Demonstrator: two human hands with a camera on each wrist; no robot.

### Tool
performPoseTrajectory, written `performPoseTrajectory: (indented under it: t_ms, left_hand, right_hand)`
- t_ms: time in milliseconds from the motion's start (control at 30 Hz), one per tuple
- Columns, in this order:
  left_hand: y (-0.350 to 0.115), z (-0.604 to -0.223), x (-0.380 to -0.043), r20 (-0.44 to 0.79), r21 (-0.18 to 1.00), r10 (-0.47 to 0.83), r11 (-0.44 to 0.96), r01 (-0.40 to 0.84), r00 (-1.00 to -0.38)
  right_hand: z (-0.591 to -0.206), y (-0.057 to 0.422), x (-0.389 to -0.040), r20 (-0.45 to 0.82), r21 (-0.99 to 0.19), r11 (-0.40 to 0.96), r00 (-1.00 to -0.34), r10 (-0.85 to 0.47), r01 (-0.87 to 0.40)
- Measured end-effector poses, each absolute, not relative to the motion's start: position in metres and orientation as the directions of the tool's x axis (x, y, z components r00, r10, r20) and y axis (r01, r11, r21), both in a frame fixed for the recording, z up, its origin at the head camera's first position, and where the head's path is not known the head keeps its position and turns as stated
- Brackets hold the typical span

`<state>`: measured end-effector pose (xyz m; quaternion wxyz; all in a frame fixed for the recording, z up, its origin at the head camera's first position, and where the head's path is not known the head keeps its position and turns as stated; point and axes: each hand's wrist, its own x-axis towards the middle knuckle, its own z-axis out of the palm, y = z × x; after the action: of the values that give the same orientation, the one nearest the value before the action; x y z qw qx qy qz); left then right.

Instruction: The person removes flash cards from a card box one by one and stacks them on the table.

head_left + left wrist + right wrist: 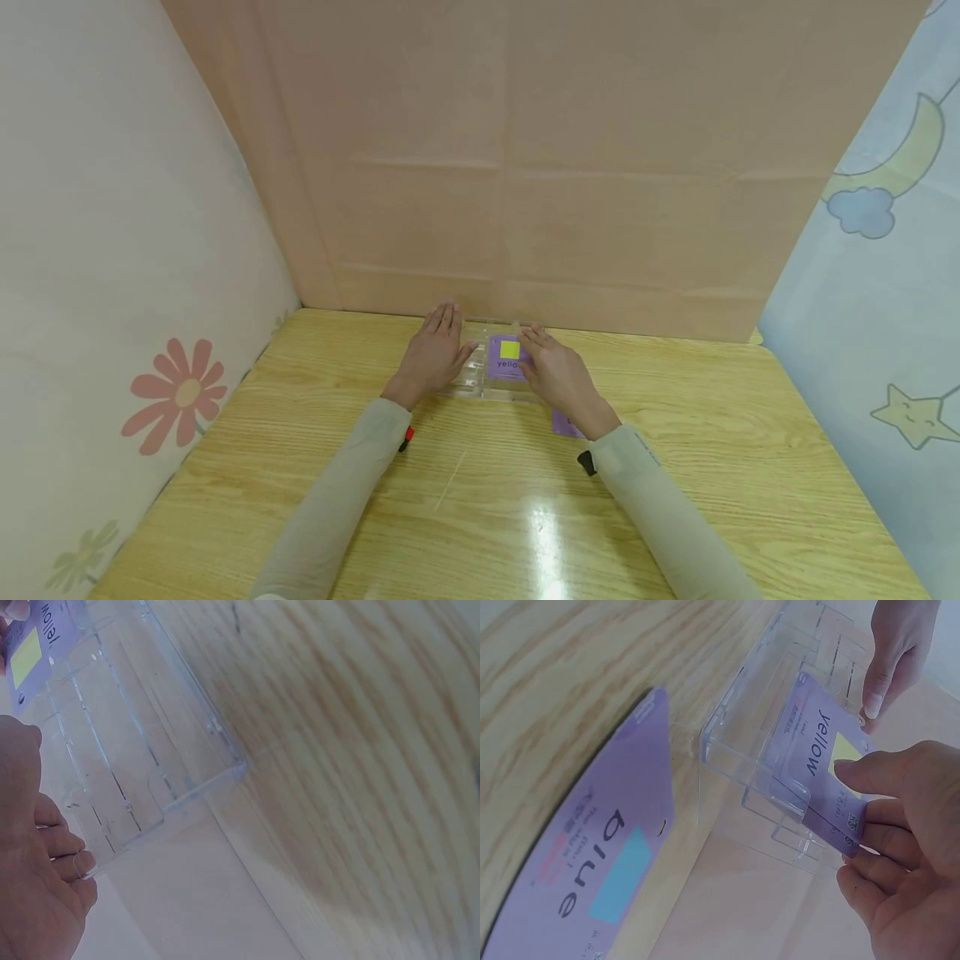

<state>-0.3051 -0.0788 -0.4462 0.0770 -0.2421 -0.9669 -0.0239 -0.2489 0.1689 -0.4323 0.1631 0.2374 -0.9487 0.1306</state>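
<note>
My right hand (561, 371) pinches a purple card (508, 352) printed "yellow" with a yellow square, thumb on its face and fingers behind. The card leans inside a clear plastic divided tray (750, 697), overlapping its slots and small inner walls. At the tray's other end, my left hand (433, 354) holds the rim, thumb on the inner side and fingers over the outer edge; its fingertips (71, 862) show at the corner in the left wrist view. Under my right wrist lies a second purple card (592, 870), printed "blue" with a blue square, partly hidden in the head view.
The tray stands on a wood-grain table (465, 500), close against a tan paper-like panel (495, 208) at the back. Patterned light curtains hang at both sides: a flower (180, 392) on the left, a moon (900, 158) and star on the right.
</note>
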Motion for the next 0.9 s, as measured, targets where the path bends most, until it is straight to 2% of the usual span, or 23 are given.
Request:
performPoseTrajectory:
  t_ms: [900]
  left_hand:
    - [-0.0775, -0.4413, -0.3014, 0.153, -0.001, 0.466, 0.882, 0.471, -0.872]
  right_hand:
    - [-0.4252, 0.1659, -0.2411, 0.444, -0.124, 0.868, -0.809, -0.385, -0.481]
